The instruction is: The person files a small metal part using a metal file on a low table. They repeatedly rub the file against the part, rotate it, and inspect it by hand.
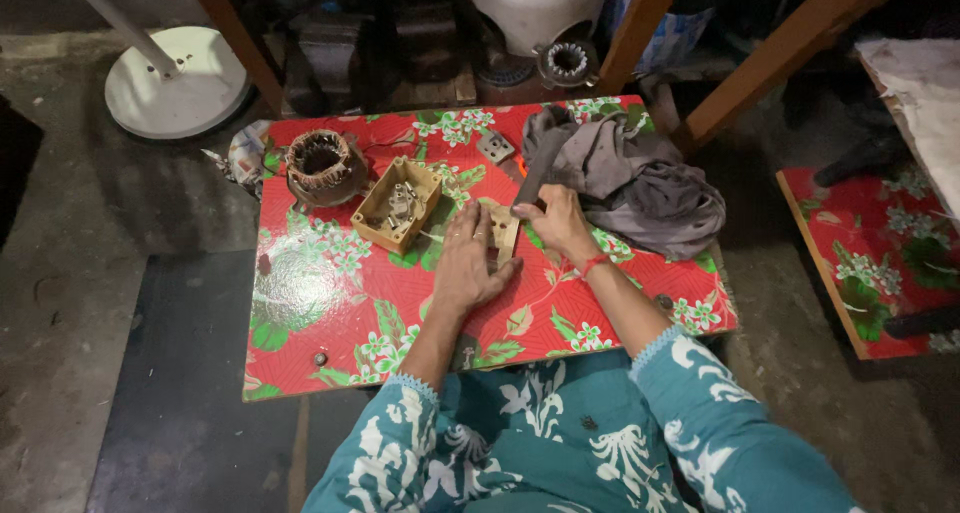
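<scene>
The left hand [466, 263] lay flat, fingers spread, pressing a small tan block [503, 231] against the red floral tabletop [320, 303]. The right hand [556, 223] was closed around a dark flat tool [538, 169] — its lower end at the block, just beside a crumpled grey cloth [640, 178]. An open tan box [397, 204] sat near the left hand — beyond it, a copper-wound coil [322, 163].

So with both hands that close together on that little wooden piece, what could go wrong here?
The left hand presses down the small wooden block right beside the dark flat tool gripped by the right hand; a slip could catch the fingers. The grey cloth lies against the tool and might snag. The open box of small parts sits near the left hand and could be knocked.
</scene>
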